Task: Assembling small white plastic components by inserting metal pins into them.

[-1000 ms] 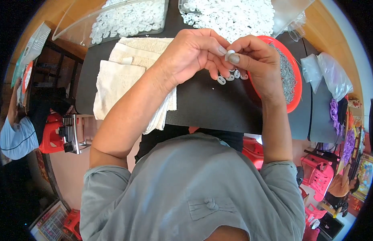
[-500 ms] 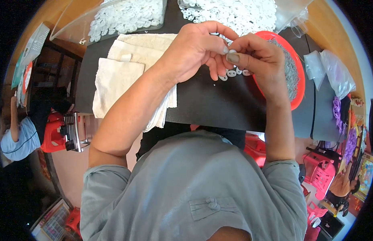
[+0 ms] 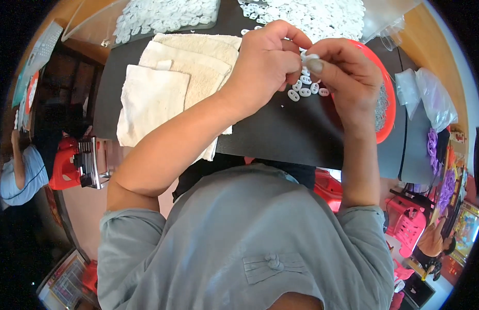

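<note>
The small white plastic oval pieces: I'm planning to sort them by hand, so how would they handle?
The small white plastic oval pieces look light and stiff. Lying flat on the black mat, they'd probably slide, not roll.

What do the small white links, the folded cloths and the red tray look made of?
White links: likely moulded plastic, smooth and slightly glossy, all the same shape. Folded cloths: cream terry-like fabric with a nubby, matte surface. Red tray: probably plastic, with an even colour and a thin rounded rim.
</note>
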The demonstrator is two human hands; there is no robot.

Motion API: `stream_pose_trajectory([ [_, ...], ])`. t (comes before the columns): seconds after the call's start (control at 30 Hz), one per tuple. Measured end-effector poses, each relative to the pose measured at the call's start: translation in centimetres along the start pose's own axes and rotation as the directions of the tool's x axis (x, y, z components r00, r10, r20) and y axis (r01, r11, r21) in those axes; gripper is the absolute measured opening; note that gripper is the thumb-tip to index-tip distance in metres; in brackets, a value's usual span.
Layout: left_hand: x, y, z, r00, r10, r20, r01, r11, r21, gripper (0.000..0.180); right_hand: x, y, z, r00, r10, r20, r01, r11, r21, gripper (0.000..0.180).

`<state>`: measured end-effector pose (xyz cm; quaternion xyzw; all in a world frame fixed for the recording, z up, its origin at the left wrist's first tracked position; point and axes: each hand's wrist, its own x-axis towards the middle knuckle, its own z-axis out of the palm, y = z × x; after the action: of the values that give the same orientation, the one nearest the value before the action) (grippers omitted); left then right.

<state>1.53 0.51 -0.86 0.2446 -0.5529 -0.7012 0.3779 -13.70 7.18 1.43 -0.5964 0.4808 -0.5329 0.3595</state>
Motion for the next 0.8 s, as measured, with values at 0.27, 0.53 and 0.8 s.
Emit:
stream_pose_trajectory([
  [0.27,0.8,-0.3,0.0,0.977,0.202,-0.07,-0.179,0.952,0.248,0.021,1.0,1.1,-1.8,0.938,0.328,-0.115,-0.278,0.907,0.317,0.014],
  [0.53,1.1,-0.5,-0.1,0.841,0.509,0.184,-0.532,0.714,0.455,0.027,0.8,0.7,-1.7,0.93,0.367,0.015,-0.339,0.842,0.419,0.01],
  [0.8,0.8,-0.1,0.2,0.837,0.519,0.176,-0.519,0.648,0.557,0.026,0.5,0.4,-0.9,0.944,0.315,-0.096,-0.25,0.876,0.412,0.017],
])
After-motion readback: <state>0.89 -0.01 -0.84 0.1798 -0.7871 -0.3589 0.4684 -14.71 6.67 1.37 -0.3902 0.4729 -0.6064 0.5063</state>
